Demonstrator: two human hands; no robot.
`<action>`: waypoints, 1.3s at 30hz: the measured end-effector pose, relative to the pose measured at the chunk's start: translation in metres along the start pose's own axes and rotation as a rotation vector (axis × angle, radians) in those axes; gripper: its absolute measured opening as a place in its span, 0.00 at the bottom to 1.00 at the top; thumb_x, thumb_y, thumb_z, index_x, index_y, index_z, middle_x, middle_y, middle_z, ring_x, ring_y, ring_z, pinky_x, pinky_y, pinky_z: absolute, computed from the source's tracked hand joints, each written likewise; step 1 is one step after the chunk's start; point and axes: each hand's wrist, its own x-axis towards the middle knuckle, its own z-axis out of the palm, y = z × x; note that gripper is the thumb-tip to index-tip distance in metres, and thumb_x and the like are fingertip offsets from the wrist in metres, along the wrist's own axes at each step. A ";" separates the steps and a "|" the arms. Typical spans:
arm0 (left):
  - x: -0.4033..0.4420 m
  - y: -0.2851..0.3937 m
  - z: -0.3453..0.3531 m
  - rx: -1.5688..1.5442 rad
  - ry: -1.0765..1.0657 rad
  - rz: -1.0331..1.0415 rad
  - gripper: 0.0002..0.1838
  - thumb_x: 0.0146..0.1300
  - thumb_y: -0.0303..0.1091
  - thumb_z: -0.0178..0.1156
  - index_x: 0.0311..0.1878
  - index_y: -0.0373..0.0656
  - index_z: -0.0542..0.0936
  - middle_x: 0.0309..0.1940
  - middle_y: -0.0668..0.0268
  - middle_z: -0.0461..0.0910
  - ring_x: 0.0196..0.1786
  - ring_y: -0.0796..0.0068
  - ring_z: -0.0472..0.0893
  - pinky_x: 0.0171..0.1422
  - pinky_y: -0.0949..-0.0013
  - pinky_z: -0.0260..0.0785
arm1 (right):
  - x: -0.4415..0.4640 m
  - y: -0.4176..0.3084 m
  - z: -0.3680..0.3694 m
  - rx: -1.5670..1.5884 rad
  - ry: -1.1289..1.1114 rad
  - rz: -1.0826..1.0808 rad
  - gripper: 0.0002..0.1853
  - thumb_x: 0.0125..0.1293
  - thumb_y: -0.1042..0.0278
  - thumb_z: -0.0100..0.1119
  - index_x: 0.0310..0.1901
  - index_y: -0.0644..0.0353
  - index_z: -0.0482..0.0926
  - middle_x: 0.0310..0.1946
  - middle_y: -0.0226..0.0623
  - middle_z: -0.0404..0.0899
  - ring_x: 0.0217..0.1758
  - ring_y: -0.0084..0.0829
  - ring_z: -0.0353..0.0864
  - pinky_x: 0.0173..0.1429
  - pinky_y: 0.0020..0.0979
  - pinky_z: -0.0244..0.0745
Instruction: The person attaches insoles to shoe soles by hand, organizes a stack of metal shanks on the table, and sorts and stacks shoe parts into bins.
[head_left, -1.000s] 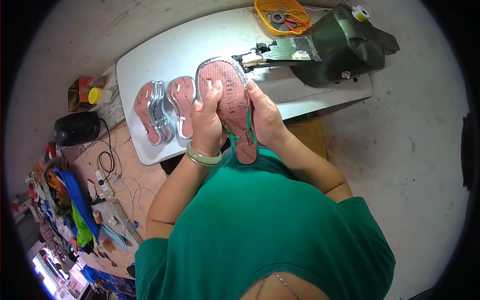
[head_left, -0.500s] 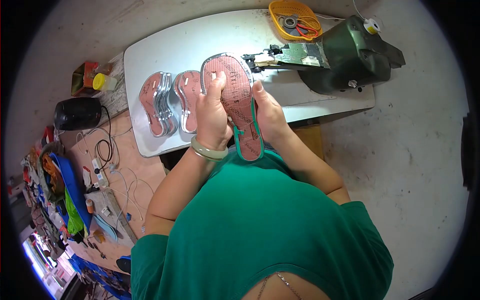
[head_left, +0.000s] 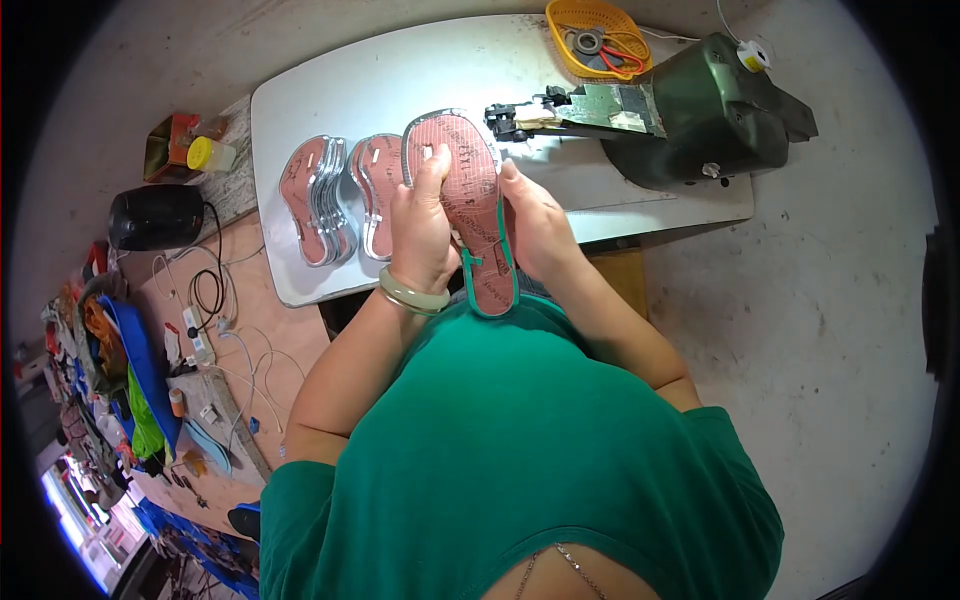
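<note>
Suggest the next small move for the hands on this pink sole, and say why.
Probably a light press by the right hand along the silver rim of the pink sole. The left hand grips the sole with its thumb across the printed face, which should steady it, while the right thumb lies beside that rim.

Pink, silver and greens over white.
Sole (head_left: 470,205): pink, pale grid, dark lettering, silver rim up top, bright green edging lower down. Stacked soles (head_left: 303,200): pink faces, silver edges. Surface (head_left: 370,92) white. Machine (head_left: 705,115) dark green, basket (head_left: 557,42) yellow-orange. Shirt (head_left: 520,430) plain green; bangle (head_left: 411,297) pale green. Jar lid (head_left: 201,153) yellow, kettle-like thing (head_left: 155,217) black.
</note>
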 end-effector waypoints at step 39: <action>0.046 -0.079 -0.137 1.474 0.128 0.590 0.29 0.59 0.35 0.67 0.61 0.37 0.68 0.50 0.54 0.73 0.43 0.65 0.77 0.47 0.66 0.73 | 0.066 0.098 -0.119 -0.725 0.367 0.155 0.21 0.61 0.69 0.66 0.54 0.67 0.74 0.44 0.36 0.80 0.45 0.24 0.79 0.51 0.27 0.75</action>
